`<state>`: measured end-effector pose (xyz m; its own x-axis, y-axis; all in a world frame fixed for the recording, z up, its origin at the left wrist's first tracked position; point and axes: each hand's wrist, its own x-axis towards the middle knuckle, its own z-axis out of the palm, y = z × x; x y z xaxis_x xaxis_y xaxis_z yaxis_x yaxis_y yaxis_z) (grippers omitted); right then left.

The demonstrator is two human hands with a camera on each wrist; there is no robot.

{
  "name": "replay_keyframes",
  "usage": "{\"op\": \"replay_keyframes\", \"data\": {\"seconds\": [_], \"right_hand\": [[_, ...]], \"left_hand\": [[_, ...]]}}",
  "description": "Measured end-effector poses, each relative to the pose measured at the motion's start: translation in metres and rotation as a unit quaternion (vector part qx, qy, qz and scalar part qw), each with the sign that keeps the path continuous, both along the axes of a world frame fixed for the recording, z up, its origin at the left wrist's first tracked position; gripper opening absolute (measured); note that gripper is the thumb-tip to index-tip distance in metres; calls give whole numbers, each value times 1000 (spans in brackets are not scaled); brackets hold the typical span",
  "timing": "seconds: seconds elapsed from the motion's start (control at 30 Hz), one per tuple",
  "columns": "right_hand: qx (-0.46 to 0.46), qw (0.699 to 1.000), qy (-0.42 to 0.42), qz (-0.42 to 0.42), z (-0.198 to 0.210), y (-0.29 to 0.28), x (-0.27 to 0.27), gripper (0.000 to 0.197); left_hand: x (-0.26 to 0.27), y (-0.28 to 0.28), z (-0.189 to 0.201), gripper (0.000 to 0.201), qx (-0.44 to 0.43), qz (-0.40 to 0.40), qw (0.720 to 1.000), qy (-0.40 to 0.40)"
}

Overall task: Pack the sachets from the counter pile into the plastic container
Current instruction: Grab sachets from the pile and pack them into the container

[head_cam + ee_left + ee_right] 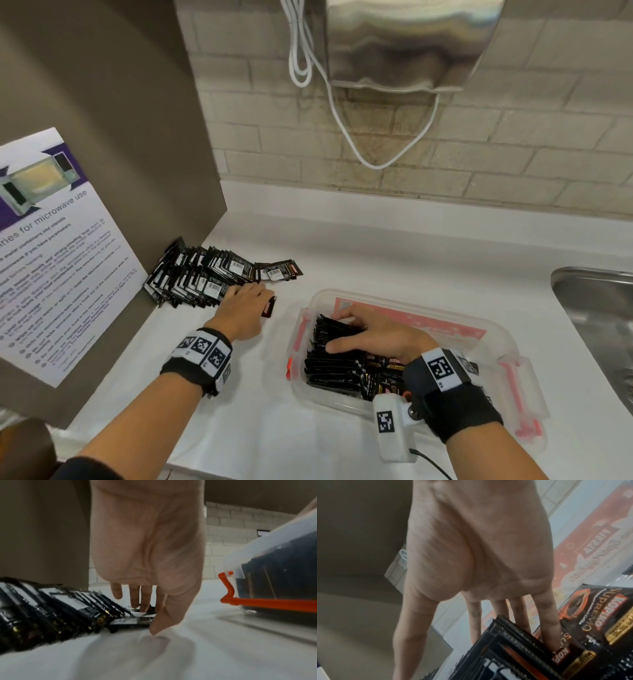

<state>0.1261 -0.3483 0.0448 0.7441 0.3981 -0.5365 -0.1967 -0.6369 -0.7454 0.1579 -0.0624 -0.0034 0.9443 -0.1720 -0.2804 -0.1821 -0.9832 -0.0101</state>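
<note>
A pile of black sachets [202, 277] [56, 609] leans against the brown panel at the left of the white counter. My left hand [250, 298] [147, 615] reaches over the pile's near edge. Its straight fingertips [142, 607] touch a sachet lying flat [130, 621], and the thumb touches the counter beside it. The clear plastic container [387, 298] [274, 555] stands to the right with rows of sachets [339, 366] [513, 649] inside. My right hand [346, 332] [471, 642] is inside it. That hand's fingers are straight and spread, pressing against an upright row.
A steel sink [596, 308] lies at the right edge of the counter. The brown panel carries a microwave notice [51, 246]. A white cable [376, 161] hangs from a steel wall unit [404, 44]. Orange latches [257, 603] stick out from the container's sides.
</note>
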Motion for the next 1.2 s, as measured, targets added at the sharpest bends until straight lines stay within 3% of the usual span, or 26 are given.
{"op": "replay_keyframes", "data": {"seconds": [0.1,0.27,0.5,0.7,1.2], "right_hand": [[-13,1000,5,21,4,3,-1,80],[-27,999,3,26,4,8,-6,94],[-20,1000,5,16,6,14,-8,103],[-24,1000,1,13,8,14,-11,104],[-21,1000,0,7,9,14,-14,104]], "left_hand": [[4,7,-9,76,32,-28,999,-7],[15,11,-9,44,45,-82,994,-65],[19,25,4,35,101,-103,983,-113],[16,46,7,50,219,-97,966,-100],[19,60,4,55,308,-123,938,-103]]}}
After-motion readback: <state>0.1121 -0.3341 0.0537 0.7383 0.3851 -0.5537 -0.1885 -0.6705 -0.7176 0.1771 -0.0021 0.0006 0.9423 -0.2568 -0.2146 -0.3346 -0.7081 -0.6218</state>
